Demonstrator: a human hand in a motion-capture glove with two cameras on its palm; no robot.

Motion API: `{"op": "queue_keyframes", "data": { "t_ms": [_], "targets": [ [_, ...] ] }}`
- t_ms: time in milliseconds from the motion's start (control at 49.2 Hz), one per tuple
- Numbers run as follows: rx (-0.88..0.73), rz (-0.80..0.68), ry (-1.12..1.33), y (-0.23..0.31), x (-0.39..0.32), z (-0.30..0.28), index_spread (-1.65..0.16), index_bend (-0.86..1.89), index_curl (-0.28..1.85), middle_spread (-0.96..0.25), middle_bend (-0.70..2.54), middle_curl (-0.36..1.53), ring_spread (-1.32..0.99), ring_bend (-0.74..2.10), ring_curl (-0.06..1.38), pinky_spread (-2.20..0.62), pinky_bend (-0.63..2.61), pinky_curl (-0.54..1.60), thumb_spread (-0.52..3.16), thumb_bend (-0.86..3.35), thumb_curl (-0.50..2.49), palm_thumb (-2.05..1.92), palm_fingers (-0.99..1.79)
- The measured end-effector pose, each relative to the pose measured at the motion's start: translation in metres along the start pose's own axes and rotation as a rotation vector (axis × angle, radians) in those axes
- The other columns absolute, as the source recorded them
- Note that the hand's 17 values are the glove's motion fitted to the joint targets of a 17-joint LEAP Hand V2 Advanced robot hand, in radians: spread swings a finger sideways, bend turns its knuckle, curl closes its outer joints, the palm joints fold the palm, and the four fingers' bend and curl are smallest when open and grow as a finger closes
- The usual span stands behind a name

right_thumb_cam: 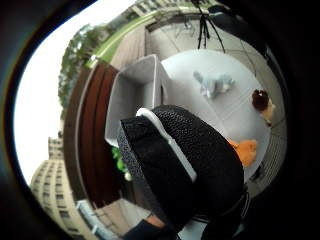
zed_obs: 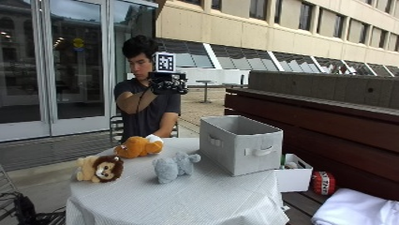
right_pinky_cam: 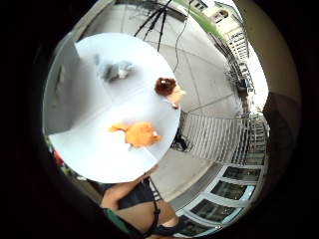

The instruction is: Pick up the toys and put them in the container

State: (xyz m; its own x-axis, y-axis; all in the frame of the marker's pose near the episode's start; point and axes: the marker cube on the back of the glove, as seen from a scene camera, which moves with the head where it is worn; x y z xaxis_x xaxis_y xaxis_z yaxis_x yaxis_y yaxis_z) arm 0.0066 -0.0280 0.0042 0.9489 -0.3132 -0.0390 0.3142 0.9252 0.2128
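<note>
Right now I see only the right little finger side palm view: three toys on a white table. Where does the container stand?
Observer: The grey container stands upright on the table, open side up, at the edge nearest the wooden bench.
Operator: Is any toy in it yet?
Observer: The thumb side palm view looks into it and shows no toy inside. The grey toy lies closest to it.
Operator: And where is the right hand?
Observer: It is raised at the person's head height, well above the orange toy, and touches nothing on the table.
</note>
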Motion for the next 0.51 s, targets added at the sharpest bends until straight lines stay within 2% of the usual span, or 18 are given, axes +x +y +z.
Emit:
{"op": "queue_keyframes", "data": {
  "t_ms": [81, 142, 264, 325, 386, 508],
  "targets": [
    [0.122, -0.154, -0.001, -0.012, 0.008, 0.006, -0.18, 0.29, 0.1, -0.06, 0.2, 0.07, -0.13, 0.12, 0.01, -0.04, 0.41, 0.12, 0.64, -0.09, -0.01, -0.13, 0.09],
    [0.103, -0.157, -0.007, -0.012, 0.01, 0.007, -0.21, 0.3, 0.13, -0.07, 0.21, 0.1, -0.16, 0.13, 0.01, -0.06, 0.44, 0.15, 0.8, -0.09, 0.0, -0.13, 0.07],
    [0.016, -0.041, -0.013, -0.006, 0.009, 0.004, -0.25, 0.3, 0.18, -0.08, 0.22, 0.14, -0.2, 0.16, 0.03, -0.07, 0.47, 0.19, 1.0, -0.08, 0.0, -0.13, 0.04],
    [0.069, -0.092, -0.02, -0.011, 0.013, 0.006, -0.26, 0.29, 0.2, -0.08, 0.23, 0.16, -0.22, 0.17, 0.04, -0.08, 0.48, 0.21, 1.06, -0.09, 0.0, -0.14, 0.03],
    [0.084, -0.071, -0.028, -0.012, 0.014, 0.006, -0.27, 0.28, 0.22, -0.09, 0.23, 0.18, -0.23, 0.17, 0.05, -0.08, 0.48, 0.22, 1.1, -0.09, 0.0, -0.14, 0.02],
    [0.154, -0.169, -0.03, -0.011, 0.023, 0.005, -0.28, 0.26, 0.25, -0.09, 0.23, 0.22, -0.25, 0.18, 0.07, -0.09, 0.49, 0.24, 1.16, -0.09, 0.01, -0.14, 0.0]
  ]
}}
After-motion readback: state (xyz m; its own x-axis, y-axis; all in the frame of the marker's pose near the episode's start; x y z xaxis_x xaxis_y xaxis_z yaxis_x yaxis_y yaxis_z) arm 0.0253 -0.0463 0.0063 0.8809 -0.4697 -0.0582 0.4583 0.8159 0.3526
